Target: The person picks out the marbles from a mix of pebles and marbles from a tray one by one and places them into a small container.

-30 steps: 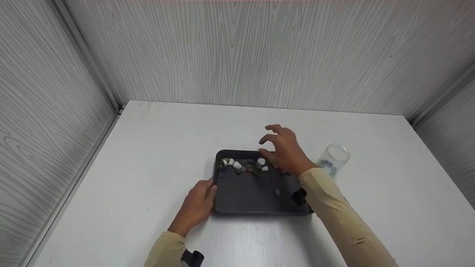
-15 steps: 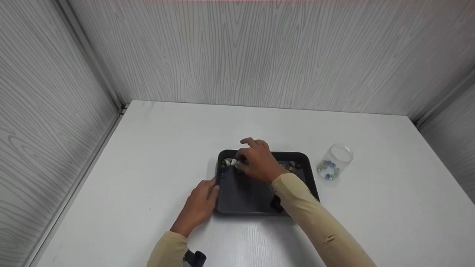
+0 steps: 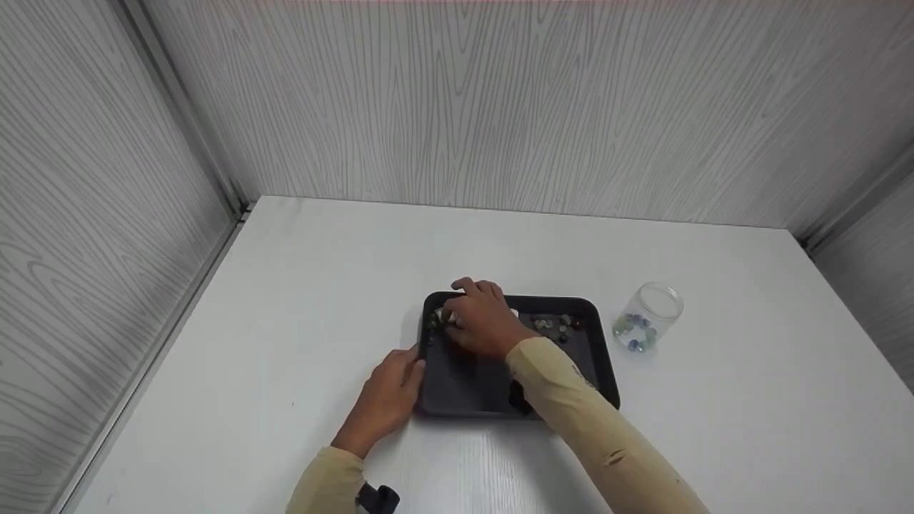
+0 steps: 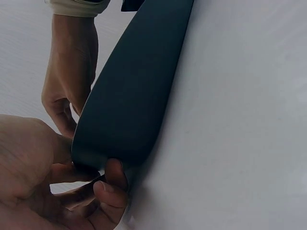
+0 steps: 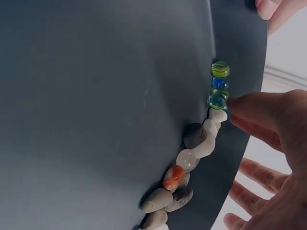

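Note:
A dark, shallow tray (image 3: 464, 389) lies on the white table. My left hand (image 3: 385, 392) grips its left side, fingers curled at the rim in the left wrist view. Over the tray's far left part is my right hand (image 3: 485, 321). In the right wrist view its foremost fingertips touch or nearly touch a blue-green marble (image 5: 217, 100), which sits in a row with a blue marble (image 5: 219, 83) and a yellow-green marble (image 5: 220, 69). White stones (image 5: 206, 143), an orange stone (image 5: 173, 177) and grey stones (image 5: 157, 200) continue along the wall. No object shows between the right fingers.
Right of the tray stands a clear jar (image 3: 663, 303) with blue and green marbles (image 3: 633, 323) at its bottom. More small stones (image 3: 564, 327) lie at the tray's far right. Wood-grained panels (image 3: 457, 107) close off the table's back and sides.
My right hand has moved left across the tray, from its far right side to the far left corner, and come lower. The jar is uncovered now. My left hand keeps its grip.

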`<state>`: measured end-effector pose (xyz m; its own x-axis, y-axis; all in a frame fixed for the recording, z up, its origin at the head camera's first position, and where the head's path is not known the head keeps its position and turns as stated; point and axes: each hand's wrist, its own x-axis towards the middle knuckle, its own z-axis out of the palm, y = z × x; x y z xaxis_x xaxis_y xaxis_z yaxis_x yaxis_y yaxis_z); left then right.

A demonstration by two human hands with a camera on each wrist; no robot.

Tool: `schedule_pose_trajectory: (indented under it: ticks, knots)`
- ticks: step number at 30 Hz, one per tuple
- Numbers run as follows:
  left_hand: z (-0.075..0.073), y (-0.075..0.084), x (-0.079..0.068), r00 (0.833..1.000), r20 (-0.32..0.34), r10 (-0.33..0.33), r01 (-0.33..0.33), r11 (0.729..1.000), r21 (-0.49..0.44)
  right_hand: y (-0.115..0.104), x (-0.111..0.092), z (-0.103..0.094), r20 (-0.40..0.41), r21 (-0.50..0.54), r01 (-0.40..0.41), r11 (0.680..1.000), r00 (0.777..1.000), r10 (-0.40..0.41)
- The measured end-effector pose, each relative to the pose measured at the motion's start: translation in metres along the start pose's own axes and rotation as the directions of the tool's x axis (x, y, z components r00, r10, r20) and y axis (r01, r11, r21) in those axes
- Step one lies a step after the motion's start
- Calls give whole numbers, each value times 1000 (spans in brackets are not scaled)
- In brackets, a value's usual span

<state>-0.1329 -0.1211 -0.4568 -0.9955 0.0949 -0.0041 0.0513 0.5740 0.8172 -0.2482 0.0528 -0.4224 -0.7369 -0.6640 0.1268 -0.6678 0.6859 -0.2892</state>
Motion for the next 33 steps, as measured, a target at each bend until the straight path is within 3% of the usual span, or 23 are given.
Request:
schedule_pose_trajectory:
  ticks: [18, 33]
  knots:
    - [1, -3, 1, 999, -15, 39, -39, 999, 8, 1, 6, 5, 92, -2, -48, 999, 995, 48]
    - [-1, 1, 0, 1000, 7, 25, -25, 999, -22, 4, 7, 10, 61, 20, -29, 999, 998, 27]
